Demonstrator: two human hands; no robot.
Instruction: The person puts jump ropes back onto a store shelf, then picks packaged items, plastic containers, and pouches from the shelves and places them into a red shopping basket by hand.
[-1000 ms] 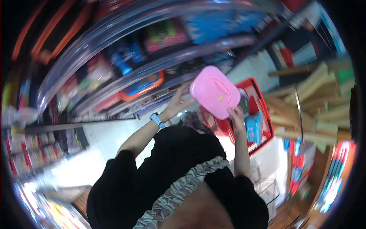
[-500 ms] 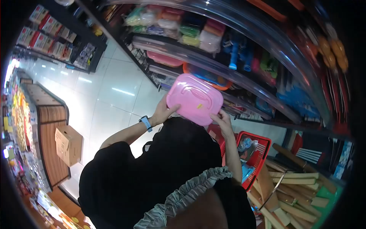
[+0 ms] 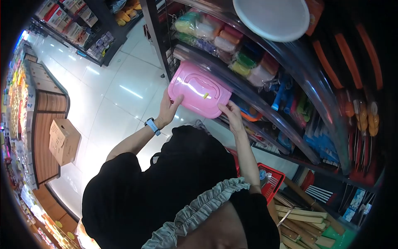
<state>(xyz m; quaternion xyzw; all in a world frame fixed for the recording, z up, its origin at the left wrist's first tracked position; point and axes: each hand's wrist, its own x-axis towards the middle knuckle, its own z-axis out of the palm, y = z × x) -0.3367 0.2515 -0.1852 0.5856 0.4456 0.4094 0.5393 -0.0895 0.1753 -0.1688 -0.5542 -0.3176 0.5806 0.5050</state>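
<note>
Container moved shelfward, forearm crossing basket

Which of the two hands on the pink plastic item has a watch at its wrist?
The left hand: a light blue watch strap circles its wrist, while the right hand, also on the pink plastic item, has a bare wrist.

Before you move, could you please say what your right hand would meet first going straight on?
The pink box, which the right hand is touching now; beyond it, the shelf rail seems next, though depth is unclear.
</note>
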